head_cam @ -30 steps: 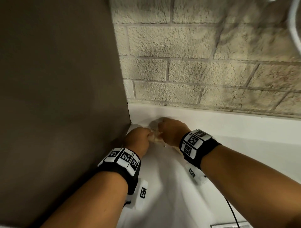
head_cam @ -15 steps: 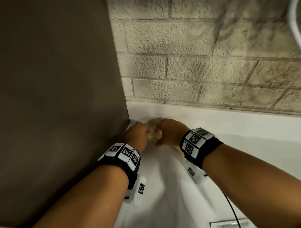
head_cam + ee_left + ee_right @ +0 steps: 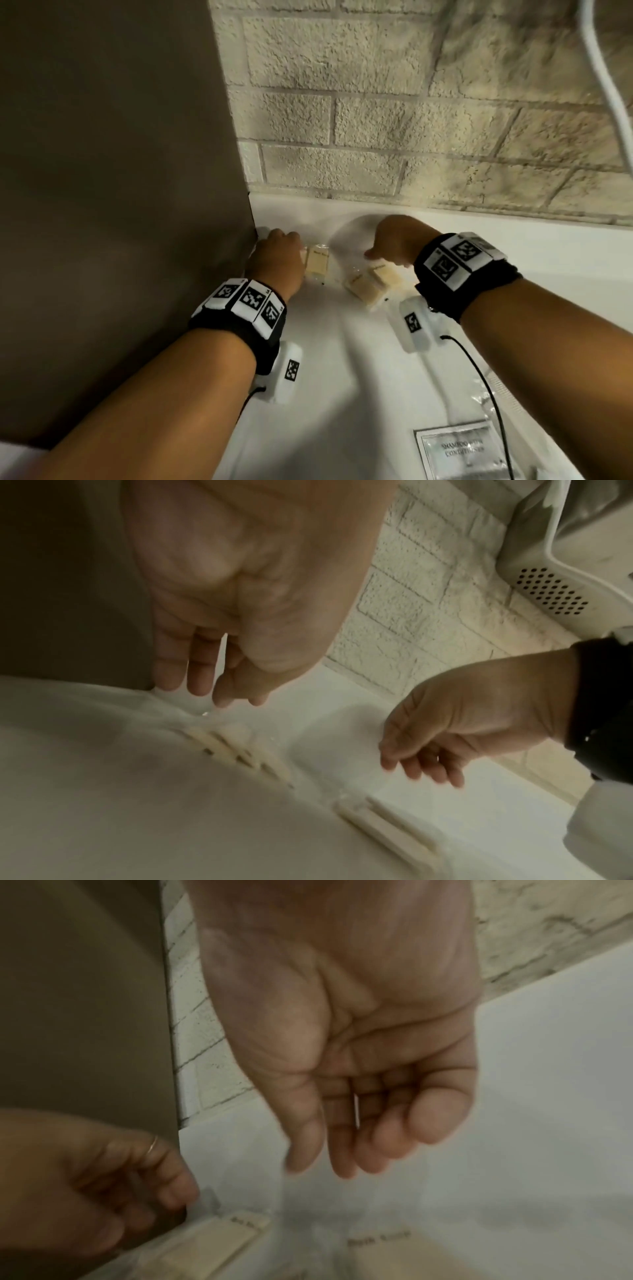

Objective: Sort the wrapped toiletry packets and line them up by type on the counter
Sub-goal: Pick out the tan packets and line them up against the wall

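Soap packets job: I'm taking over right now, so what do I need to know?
Left hand: open, fingers over the counter corner, holding nothing.
Right hand: open, empty, above the counter.
Soap packets: one group beside the left hand, another group under the right hand, askew.
Shampoo sachet lies apart, nearer you.
Done: soaps gathered near the corner.
Left: straighten the second group, line up the sachet.

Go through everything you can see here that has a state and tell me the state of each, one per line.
Left hand: fingers relaxed, over the corner soap bars, holding nothing.
Right hand: fingers loosely curled, empty, above the counter.
Soap bars by the left hand: wrapped, lying flat side by side.
Soap bars under the right hand: wrapped, flat, angled, apart from the first group.
Shampoo packet: sealed, flat on the counter, alone near the front.
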The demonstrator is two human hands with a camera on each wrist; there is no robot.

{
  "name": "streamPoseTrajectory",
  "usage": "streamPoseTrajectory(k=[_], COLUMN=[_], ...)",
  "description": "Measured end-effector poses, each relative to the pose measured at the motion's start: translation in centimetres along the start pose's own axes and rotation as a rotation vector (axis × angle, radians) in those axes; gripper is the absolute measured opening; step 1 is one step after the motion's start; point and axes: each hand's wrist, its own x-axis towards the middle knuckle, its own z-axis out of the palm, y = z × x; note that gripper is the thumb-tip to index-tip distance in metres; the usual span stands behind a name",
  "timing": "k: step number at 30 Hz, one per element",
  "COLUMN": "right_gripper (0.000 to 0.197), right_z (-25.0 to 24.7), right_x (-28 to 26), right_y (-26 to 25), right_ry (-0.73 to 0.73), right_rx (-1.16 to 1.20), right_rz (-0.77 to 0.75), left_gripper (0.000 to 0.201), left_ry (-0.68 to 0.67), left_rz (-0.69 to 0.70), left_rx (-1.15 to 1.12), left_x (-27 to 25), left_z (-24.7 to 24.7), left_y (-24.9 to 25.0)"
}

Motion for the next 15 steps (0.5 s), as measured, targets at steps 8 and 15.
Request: streamPoseTrajectory(k=[8,15], right_gripper=[0.081,0.050], right_z=[3.8,3.2], right_x=[-0.7,-0.4], right_y=[-0.7,-1.2], right_ry=[-0.102,-0.196], right_rx=[-0.046,-0.137], right_rz=[0.017,-0.019], left_gripper=[0.036,0.034], left_ry=[0.030,0.051], left_rz=[0.046,0.079], left_rx=[-0.138,-0.141], left_x=[-0.4,-0.3], left_z=[0.9,1.6], left_y=[0.4,-0.2])
